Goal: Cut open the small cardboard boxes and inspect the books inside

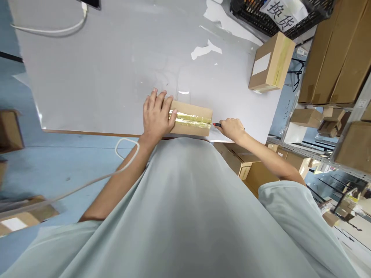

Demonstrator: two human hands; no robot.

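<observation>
A small cardboard box [189, 108] lies at the table's near edge, with shiny clear tape along the seam on its top. My left hand [157, 116] rests over the box's left end, fingers stretched out and slightly apart. At the opposite end, my right hand [232, 128] is wrapped round a slim tool with a red and black tip [217, 124], which looks like a utility knife. Its point meets the right end of the taped seam. Most of the handle is hidden in my fist.
A taped carton [265, 65] with a white label stands at the table's right, near a black crate [255, 17]. Torn white scraps [206, 50] lie on the grey table [95, 77]. A white cable [52, 31] runs top left. Shelves with cartons [327, 58] stand right; an open carton [255, 175] sits below.
</observation>
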